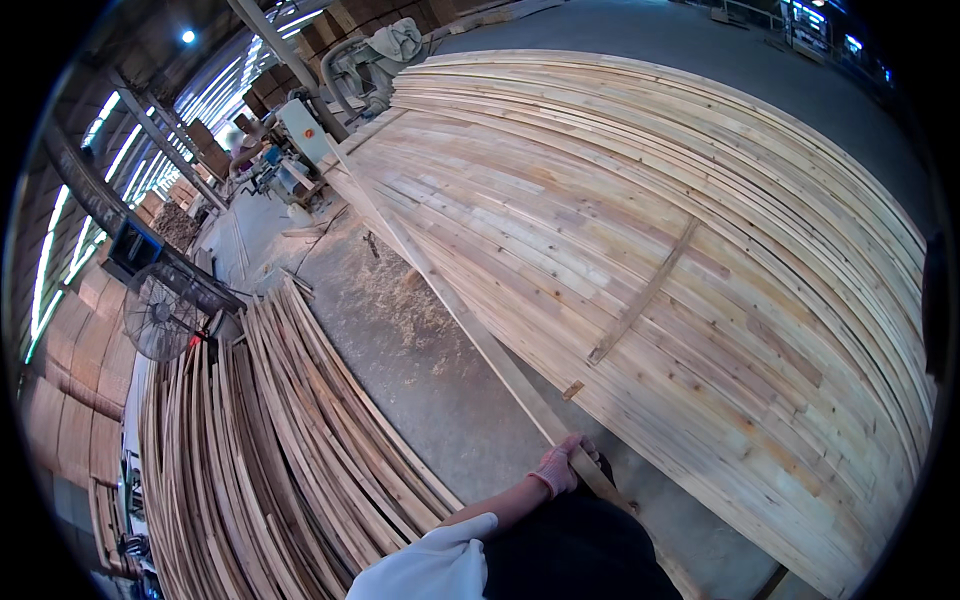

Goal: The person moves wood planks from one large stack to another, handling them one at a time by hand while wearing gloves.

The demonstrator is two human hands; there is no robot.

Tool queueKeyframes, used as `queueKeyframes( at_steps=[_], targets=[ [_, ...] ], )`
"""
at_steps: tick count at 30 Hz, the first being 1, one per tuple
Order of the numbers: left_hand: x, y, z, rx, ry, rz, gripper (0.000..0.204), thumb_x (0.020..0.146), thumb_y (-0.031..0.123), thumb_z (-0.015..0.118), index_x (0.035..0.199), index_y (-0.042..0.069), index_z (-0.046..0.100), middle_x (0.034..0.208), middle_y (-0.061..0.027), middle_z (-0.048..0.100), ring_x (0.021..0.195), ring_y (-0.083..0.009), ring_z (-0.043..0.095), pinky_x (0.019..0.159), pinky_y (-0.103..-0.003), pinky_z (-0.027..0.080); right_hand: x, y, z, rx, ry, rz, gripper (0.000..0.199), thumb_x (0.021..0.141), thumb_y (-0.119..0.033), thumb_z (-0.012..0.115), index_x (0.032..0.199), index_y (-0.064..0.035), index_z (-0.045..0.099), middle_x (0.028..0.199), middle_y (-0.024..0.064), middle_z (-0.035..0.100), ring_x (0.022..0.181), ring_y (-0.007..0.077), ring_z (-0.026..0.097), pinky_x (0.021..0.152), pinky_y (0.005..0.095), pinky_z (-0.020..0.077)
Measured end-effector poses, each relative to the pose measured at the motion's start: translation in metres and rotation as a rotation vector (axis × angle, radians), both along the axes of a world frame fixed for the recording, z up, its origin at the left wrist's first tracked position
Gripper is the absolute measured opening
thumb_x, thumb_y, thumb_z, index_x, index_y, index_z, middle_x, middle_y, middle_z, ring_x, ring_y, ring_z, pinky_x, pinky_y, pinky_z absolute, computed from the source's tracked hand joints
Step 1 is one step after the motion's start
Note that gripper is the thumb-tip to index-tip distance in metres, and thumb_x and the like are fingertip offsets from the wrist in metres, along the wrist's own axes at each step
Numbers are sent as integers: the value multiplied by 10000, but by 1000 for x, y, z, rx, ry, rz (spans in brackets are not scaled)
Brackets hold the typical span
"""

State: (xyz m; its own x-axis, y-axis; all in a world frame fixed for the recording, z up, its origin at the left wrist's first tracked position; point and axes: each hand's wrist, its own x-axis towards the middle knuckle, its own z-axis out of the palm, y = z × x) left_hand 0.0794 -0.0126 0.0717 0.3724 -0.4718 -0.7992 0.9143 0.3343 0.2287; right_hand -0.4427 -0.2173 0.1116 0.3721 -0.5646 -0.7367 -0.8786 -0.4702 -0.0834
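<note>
My left hand [563, 464], in a pinkish knit work glove, is closed around a long narrow wooden strip [470, 325]. This strip slants from beside my dark-clothed body up to the far left, along the near edge of a broad stack of wooden boards [560, 240]. Its far end reaches close to the stack's far left corner. No part of my right hand shows. On top of the stack lies a short crosswise wooden batten [645, 290], with a small wood offcut [573, 390] at the near edge.
Left of me lies a large pile of loose wooden strips [290, 420], beside a standing fan [165, 310]. Sawdust [405, 305] covers part of the concrete floor. Farther off are a machine with a pale control box [303, 130] and another person [240, 140].
</note>
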Motion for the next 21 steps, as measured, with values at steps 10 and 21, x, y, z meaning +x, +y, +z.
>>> queueKeyframes(
  at_steps=[10, 21],
  targets=[
    [-22, 39, -54, -163, 54, 100, 183, 901, 260, 595, 947, 84, 569, 834, -96, 597, 836, -324, 586, 800, -524, 498, -19, -25, -15, 65, -242, 99, 567, 520, -379, 835, 979, -85, 679, 930, 166, 686, 965, 341, 652, 858, 413, 522],
    [-46, 28, -50, -22, -16, 43, 317, 857, 258, 670, 1087, 68, 565, 1062, -111, 623, 1007, -301, 604, 947, -502, 471, 184, -13, -75, 203, -28, 407, 594, 648, -568, 736, 1009, -100, 674, 959, 166, 686, 912, 327, 664, 818, 425, 513]
  ],
)
